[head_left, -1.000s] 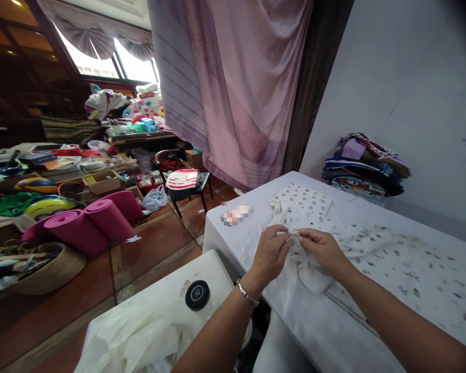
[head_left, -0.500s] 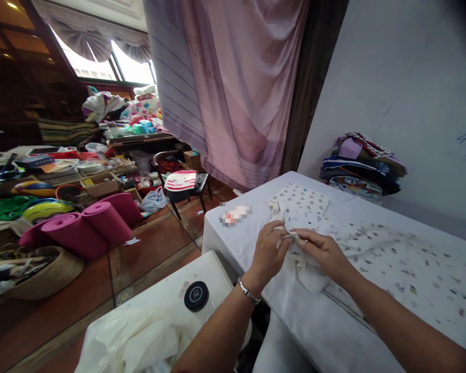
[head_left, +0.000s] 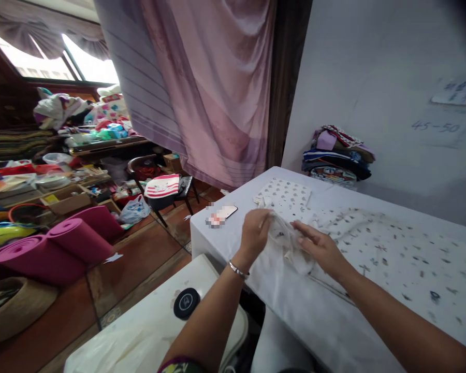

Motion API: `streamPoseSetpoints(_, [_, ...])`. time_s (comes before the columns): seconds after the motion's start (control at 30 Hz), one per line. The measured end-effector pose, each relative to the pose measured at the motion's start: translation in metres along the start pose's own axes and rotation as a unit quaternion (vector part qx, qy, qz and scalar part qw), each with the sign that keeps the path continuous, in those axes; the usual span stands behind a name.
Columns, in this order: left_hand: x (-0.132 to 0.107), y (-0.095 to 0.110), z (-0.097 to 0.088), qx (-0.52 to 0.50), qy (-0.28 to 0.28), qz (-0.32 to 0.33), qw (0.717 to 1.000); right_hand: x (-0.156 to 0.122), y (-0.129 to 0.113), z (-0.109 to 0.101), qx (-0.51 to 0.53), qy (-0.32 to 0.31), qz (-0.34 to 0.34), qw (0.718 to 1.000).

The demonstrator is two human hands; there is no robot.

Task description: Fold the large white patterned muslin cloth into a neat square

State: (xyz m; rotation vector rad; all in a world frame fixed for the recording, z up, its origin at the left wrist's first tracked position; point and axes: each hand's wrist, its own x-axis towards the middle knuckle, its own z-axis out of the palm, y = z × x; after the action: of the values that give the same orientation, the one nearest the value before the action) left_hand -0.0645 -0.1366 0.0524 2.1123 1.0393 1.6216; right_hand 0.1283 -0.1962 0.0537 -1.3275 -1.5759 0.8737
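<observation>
Printed cloth [head_left: 399,256] is spread on the table [head_left: 225,238], its bunched end [head_left: 282,241] pinched by the left hand [head_left: 255,230]; grip by the right hand [head_left: 323,249] cannot be told. Light, limp handling is expected, best controlled by the edge.

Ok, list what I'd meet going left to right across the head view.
Pink rolled mats, chair, partly blurred phone-like object, left grip, right grip, handwritten 45-50.

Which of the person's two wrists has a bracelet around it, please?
The left wrist: a silver-coloured bracelet goes around it, near the left hand, which grips the bunched white cloth. The right wrist, behind the right hand, is bare.
</observation>
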Motion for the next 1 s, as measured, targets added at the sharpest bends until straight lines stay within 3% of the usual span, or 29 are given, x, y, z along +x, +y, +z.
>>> streamPoseSetpoints(0.1, [0.02, -0.011, -0.008, -0.068, 0.045, -0.07, 0.994, -0.027, 0.039, -0.029, -0.169, 0.048, 0.016, 0.984])
streamPoseSetpoints(0.2, [0.04, -0.023, -0.016, -0.126, 0.045, -0.108, 0.985, -0.066, 0.085, -0.052, -0.292, 0.026, 0.031, 0.955])
streamPoseSetpoints(0.33, [0.065, -0.035, -0.019, -0.186, 0.065, -0.136, 0.971, -0.11, 0.123, -0.062, -0.427, -0.03, -0.037, 0.903])
streamPoseSetpoints(0.5, [0.099, -0.052, -0.023, -0.217, 0.092, -0.179, 0.955, -0.121, 0.132, -0.062, -0.515, -0.011, -0.09, 0.852])
streamPoseSetpoints(0.7, [0.138, -0.071, -0.041, -0.216, 0.147, -0.257, 0.93, -0.112, 0.135, -0.068, -0.535, -0.035, -0.093, 0.839])
streamPoseSetpoints(0.8, [0.142, -0.077, -0.048, -0.212, 0.152, -0.264, 0.929, -0.115, 0.137, -0.073, -0.532, -0.043, -0.072, 0.843])
streamPoseSetpoints(1.0, [0.127, -0.088, -0.054, -0.218, 0.132, -0.276, 0.927, -0.121, 0.146, -0.073, -0.538, -0.049, -0.071, 0.838])
